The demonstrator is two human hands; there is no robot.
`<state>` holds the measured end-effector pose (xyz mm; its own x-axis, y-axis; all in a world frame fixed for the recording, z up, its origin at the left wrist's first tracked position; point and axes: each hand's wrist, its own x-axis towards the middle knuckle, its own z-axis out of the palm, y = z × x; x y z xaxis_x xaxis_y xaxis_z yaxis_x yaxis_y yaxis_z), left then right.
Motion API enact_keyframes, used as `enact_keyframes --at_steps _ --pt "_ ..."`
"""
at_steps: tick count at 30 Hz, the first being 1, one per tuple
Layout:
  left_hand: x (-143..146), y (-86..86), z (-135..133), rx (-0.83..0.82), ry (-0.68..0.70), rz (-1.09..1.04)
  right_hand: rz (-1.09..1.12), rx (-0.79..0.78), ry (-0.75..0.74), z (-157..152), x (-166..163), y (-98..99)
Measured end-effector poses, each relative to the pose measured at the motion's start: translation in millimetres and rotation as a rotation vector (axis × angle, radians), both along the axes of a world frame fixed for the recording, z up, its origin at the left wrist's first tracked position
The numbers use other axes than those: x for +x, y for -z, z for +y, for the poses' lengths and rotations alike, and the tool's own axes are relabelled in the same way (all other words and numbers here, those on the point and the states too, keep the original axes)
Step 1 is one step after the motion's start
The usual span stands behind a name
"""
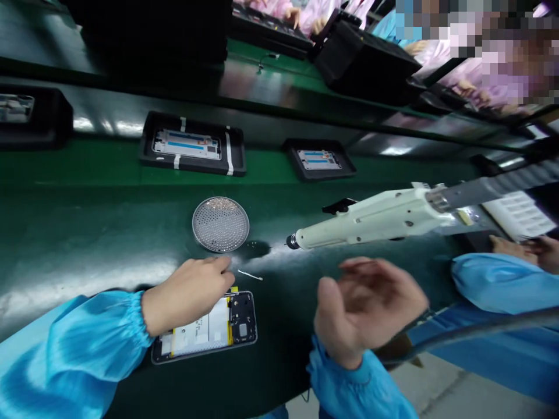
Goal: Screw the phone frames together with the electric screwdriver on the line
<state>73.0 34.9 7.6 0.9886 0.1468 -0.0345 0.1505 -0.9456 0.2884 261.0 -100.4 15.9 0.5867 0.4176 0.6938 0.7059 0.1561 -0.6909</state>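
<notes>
1. One opened phone (pixel 209 330) lies flat at the near edge of the green bench (pixel 87 233), back cover off, pale battery and dark circuit board showing.
2. The left hand (pixel 187 294) rests on the phone's upper edge, knuckles up, fingers curled close together with the tips down by the phone's top corner; whether they pinch anything, I cannot tell.
3. The right hand (pixel 367 305) hovers off to the right of the phone, well clear of it, palm turned inward, fingers loosely spread and slightly blurred, holding nothing.
4. One electric screwdriver (pixel 371 222) hangs in the air above the right hand, white body, tip pointing left toward the bench; neither hand touches it.
5. One round perforated metal dish (pixel 220 224) sits on the bench just beyond the left hand; tiny bright specks lie in it and a few beside its right rim, too small to name.
6. One thin pale sliver (pixel 250 274) lies on the bench between the dish and the phone, just right of the left fingertips.
7. Two black trays stand farther back on the belt: the left tray (pixel 192 166) holds one phone frame, the right tray (pixel 338 169) holds one as well.
8. A co-worker's blue sleeve (pixel 493 282) shows at the far right, hand near a white sheet.
</notes>
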Motion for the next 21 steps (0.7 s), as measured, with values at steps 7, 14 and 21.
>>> enact_keyframes --at_steps 7,14,21 --pt "1.2 -2.8 -1.9 0.108 0.095 -0.108 -0.135 -0.654 -0.512 -2.9 -33.6 3.9" --pt "-24.8 -6.2 -11.4 0.229 0.166 -0.425 0.394 -1.021 -0.924 32.7 -24.1 -10.2" --pt "-38.1 -8.1 -18.5 0.215 0.071 -0.490 0.518 -1.052 -1.013 41.7 -25.0 -7.9"
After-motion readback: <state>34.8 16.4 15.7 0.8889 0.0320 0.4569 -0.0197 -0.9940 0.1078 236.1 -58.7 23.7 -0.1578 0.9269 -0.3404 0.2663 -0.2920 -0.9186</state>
